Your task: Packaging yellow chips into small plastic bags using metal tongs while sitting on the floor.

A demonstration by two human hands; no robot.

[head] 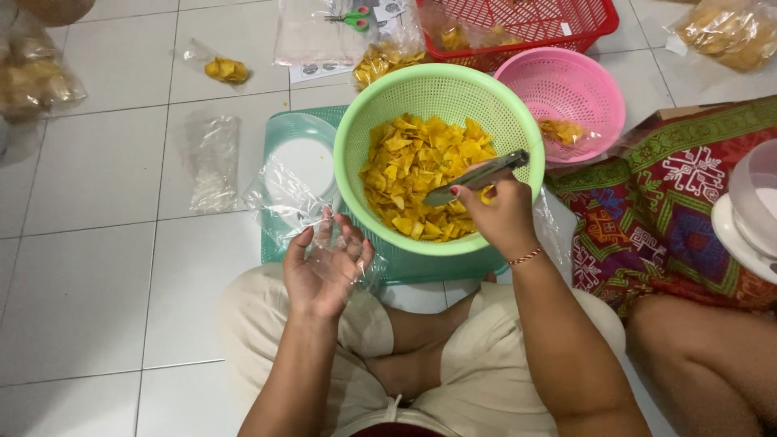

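1. Nearest to the camera, the crossed legs in beige trousers (486, 380) are seen, on a white tiled floor (97, 267).
2. Just above them, the left hand (324, 271) is held palm up, the fingers half spread, with a clear plastic bag (295, 198) gripped loosely at its mouth.
3. The right hand (498, 214) is closed around metal tongs (476, 176); whether a chip is pinched in the tips cannot be told.
4. The tongs are pointed into the green colander (437, 89), which is filled with yellow chips (417, 174) and rests on a pale green tray (291, 129) directly in front of the knees.
5. To do this step well, it is judged that the bag mouth should be kept wide and brought close to the colander rim, so that the chips are dropped inside and not broken or spilled.
6. Farther out, a pink colander (566, 85), a red basket (526, 20), green scissors (350, 17) and a small filled bag (225, 70) are seen.
7. At the right, the patterned cloth (664, 202) of another person is seen.
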